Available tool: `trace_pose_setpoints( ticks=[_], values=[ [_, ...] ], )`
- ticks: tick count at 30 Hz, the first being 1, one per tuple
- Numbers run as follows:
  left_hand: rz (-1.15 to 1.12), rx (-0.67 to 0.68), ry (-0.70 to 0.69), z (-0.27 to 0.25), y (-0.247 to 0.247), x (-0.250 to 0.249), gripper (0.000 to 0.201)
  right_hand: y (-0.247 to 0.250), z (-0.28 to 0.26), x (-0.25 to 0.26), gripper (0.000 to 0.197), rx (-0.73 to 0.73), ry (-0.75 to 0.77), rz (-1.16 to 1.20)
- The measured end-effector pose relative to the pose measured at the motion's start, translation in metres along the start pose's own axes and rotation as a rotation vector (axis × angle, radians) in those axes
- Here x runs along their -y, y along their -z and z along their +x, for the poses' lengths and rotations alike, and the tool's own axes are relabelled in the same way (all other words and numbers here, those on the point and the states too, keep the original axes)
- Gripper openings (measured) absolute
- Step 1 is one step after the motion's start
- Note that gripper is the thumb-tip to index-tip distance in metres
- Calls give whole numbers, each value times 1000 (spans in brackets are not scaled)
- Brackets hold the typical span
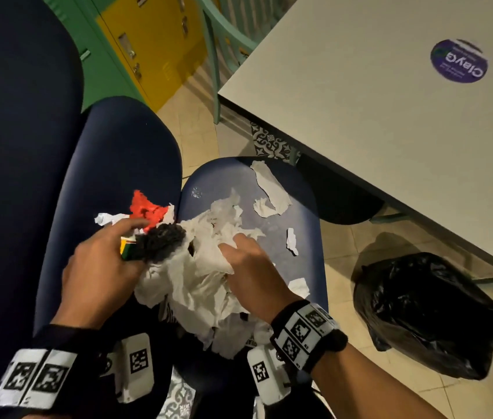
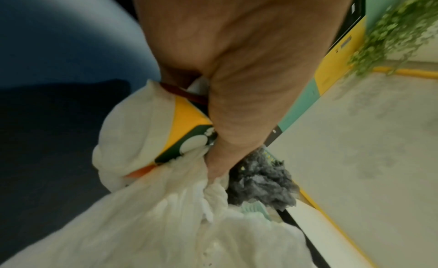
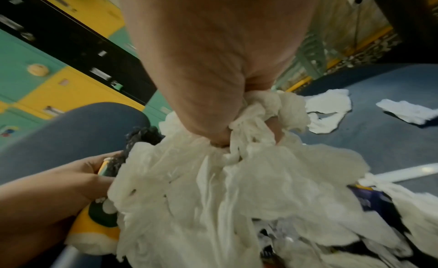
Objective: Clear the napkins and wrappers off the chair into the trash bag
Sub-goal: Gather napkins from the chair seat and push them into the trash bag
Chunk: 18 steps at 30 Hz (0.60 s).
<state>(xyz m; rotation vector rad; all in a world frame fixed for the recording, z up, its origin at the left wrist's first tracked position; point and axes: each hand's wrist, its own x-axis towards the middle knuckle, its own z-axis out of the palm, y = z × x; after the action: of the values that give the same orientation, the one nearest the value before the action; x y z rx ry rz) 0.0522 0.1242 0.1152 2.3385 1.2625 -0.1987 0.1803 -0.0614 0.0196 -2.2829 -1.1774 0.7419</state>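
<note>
- Gathering: right hand [image 1: 246, 267] fingers bunch the crumpled white paper napkins [image 1: 196, 282], so 1 lift takes most.
- Left hand [image 1: 103, 267] clutches a yellow-green wrapper [image 2: 187, 129] plus dark grey wad [image 1: 160, 241].
- Torn white scraps [image 1: 270, 184] lie beyond right fingertips on blue chair seat [image 1: 218, 179].
- Black plastic trash bag [image 1: 426, 313] on floor, right of that hand.

left hand [image 1: 100, 267] grips a yellow-and-green wrapper [image 1: 126, 247], a dark grey fibrous wad [image 1: 160, 241] and red paper [image 1: 145, 208]; right hand [image 1: 249, 267] clutches the crumpled white napkin pile [image 1: 196, 285] on the round navy chair seat [image 1: 310, 237]. torn white scraps [image 1: 270, 189] lie on the seat. a black plastic trash bag [image 1: 426, 313] sits on the tiled floor [image 1: 338, 237] beside a grey table [image 1: 375, 101].
</note>
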Motion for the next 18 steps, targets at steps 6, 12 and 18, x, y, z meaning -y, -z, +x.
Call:
trace_pose_setpoints(
  ticks=[6, 12, 18],
  values=[
    [58, -42, -9, -30, 10, -7, 70, 41, -29, 0, 56, 33, -26, -33],
    [77, -6, 48, -43, 10, -10, 55, 50, -54, -9, 64, 51, -157, -31],
    [59, -79, -88, -43, 35, -17, 58, 59, -53, 4, 64, -6, -145, -58]
  ],
)
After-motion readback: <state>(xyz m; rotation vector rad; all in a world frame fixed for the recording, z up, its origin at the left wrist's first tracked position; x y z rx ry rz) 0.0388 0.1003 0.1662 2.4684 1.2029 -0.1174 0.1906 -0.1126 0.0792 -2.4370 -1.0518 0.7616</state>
